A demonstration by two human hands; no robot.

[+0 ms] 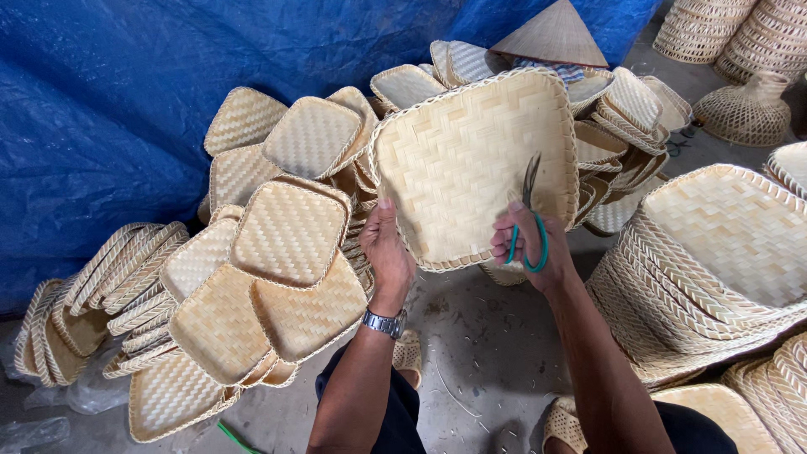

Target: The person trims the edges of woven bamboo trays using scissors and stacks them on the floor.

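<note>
While the left hand (388, 252) grips the lower left rim of a square woven bamboo tray (471, 160), holding it tilted up above the floor (471, 336), the right hand (530, 244) is closed on green-handled scissors (530, 214), blades pointing up across the tray's lower right face, touching the weave.

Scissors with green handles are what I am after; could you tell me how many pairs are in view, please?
1 clearly: the scissors in the right hand, blades up against the square woven tray held by the left hand. Others may be hidden among the stacked trays.
</note>
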